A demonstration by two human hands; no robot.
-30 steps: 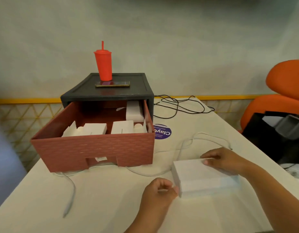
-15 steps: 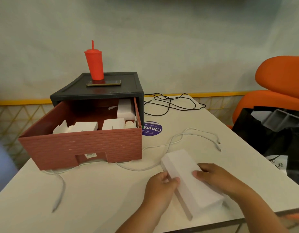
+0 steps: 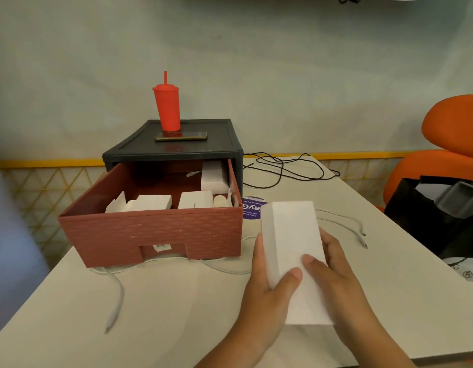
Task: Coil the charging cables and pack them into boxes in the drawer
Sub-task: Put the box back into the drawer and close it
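A long white box [image 3: 291, 235] is lifted off the table in front of me, its far end pointing away. My left hand [image 3: 270, 296] grips its left side with the thumb on top. My right hand [image 3: 333, 277] holds its right side, thumb also on top. The red-brown drawer [image 3: 155, 235] stands pulled out of its dark cabinet [image 3: 174, 152] at the left, with several white boxes [image 3: 195, 200] inside. A white charging cable [image 3: 116, 293] runs along the table under the drawer's front. Another white cable [image 3: 347, 224] lies right of the box.
A red tumbler [image 3: 167, 104] and a phone [image 3: 181, 136] sit on the cabinet top. Black cables [image 3: 283, 168] lie tangled behind on the table. A purple sticker [image 3: 252, 208] shows by the drawer. A black bag [image 3: 437, 216] and an orange chair [image 3: 453, 144] stand at the right.
The white box was lying flat on the table under both hands; it has been turned lengthwise and lifted, with both hands now gripping its sides.
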